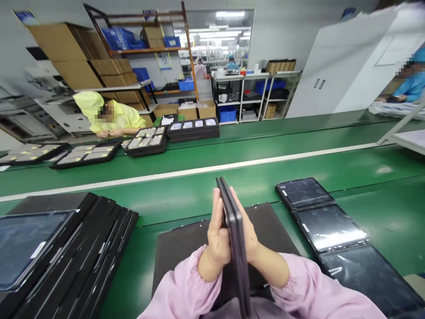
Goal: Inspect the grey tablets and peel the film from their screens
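Two thin dark tablets (pixel 236 239) with rounded corners stand upright on edge, face to face, in front of me. My left hand (pixel 217 235) presses flat against their left side, thumb folded in. On the other side lies my right hand (pixel 248 230), fingers stretched along the outer face, so the pair is gripped between both palms. Their broad faces are turned away from my view. Below them a black mat (pixel 179 252) lies on the green bench.
On the left rises a stack of black trays (pixel 96 248) topped by a screen panel (pixel 29 243). Several glossy panels (pixel 338 223) in black holders line the right. Across the green bench (pixel 186 195), a person in yellow (pixel 124 116) sits behind trays of parts (pixel 146 141).
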Tool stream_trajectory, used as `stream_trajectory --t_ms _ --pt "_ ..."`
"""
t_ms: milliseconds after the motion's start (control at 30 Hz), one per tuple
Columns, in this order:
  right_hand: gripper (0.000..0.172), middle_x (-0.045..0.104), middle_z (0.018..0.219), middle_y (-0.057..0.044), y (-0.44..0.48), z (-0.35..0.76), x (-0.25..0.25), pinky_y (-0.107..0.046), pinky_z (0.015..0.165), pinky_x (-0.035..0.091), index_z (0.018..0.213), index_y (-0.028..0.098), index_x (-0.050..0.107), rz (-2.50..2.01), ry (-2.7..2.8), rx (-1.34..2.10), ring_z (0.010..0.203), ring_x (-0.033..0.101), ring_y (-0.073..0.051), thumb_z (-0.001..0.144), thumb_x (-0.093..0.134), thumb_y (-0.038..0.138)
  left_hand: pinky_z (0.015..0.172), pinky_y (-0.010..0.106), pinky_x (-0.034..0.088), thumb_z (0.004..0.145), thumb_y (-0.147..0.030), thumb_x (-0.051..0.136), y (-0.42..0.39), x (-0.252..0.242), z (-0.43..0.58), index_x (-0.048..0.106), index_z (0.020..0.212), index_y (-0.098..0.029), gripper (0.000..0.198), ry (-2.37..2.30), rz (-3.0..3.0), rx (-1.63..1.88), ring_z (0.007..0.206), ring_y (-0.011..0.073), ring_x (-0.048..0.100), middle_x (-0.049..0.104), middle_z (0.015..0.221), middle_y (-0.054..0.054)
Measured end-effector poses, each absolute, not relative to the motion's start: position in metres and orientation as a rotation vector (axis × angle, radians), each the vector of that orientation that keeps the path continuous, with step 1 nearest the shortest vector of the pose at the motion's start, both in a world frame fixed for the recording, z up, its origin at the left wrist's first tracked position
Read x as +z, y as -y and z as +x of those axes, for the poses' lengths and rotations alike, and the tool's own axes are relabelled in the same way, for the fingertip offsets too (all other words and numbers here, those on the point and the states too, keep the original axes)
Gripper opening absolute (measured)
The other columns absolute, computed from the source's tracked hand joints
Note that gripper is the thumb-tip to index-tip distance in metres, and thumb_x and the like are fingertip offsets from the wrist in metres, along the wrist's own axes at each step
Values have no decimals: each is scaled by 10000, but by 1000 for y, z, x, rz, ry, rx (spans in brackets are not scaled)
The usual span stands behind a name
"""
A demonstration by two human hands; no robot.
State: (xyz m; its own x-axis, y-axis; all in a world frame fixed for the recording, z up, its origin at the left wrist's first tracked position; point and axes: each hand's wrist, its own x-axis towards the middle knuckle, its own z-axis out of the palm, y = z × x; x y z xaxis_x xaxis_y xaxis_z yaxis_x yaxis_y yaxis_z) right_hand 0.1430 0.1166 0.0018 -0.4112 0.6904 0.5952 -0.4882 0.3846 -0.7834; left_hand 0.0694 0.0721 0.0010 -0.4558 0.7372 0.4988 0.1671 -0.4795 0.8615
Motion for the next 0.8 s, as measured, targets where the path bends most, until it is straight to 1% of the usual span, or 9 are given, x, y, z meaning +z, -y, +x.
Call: stream_trajectory --t_ms 67,167,367,500,600,667,800 --pt "462 323 1476 24 -111 144 25 -451 1144 258 1419 326 329 -207 1414 1503 1355 299 -216 974 312 450 1156 391 217 902 -540 366 -71 30 75 398 1384 -295 542 -1311 1360 2015 1392 257 223 290 1511 19" --pt "474 342 1463 12 -103 148 37 -417 1147 261 1404 303 368 -308 1362 1600 1346 316 -203 962 360 475 1142 325 263 932 -489 332 -64 46 83 381 1387 -307 493 -1403 1219 1994 1370 211 283 310 1495 -6" --pt "476 367 1447 16 -86 160 28 -424 1137 282 1386 315 392 -358 1366 1580 1340 329 -205 949 379 502 1129 326 308 923 -511 331 -47 35 91 373 1390 -307 511 -1473 1212 1967 1381 213 237 316 1486 -27" --pt "463 391 1433 17 -78 165 26 -415 1121 315 1377 320 404 -360 1356 1560 1330 350 -203 949 383 494 1130 314 301 934 -485 321 -38 36 96 376 1387 -318 486 -1461 1240 1960 1376 205 260 318 1484 -32" --pt "454 385 1437 22 -75 168 25 -417 1124 306 1381 323 399 -361 1371 1561 1332 348 -200 955 377 477 1128 313 303 934 -482 322 -35 36 98 385 1383 -325 479 -1463 1240 1952 1372 204 277 327 1482 -38" --pt "450 374 1443 31 -75 170 24 -410 1129 296 1385 331 392 -365 1394 1545 1334 345 -197 956 386 466 1126 318 305 930 -489 333 -35 34 99 387 1384 -317 488 -1469 1227 1953 1374 205 271 337 1480 -32" --pt "450 408 1423 25 -75 172 26 -404 1115 333 1367 327 426 -417 1417 1501 1315 380 -201 945 405 481 1138 321 271 906 -536 360 -37 38 103 404 1381 -287 538 -1467 1158 1935 1376 209 265 347 1478 -9"
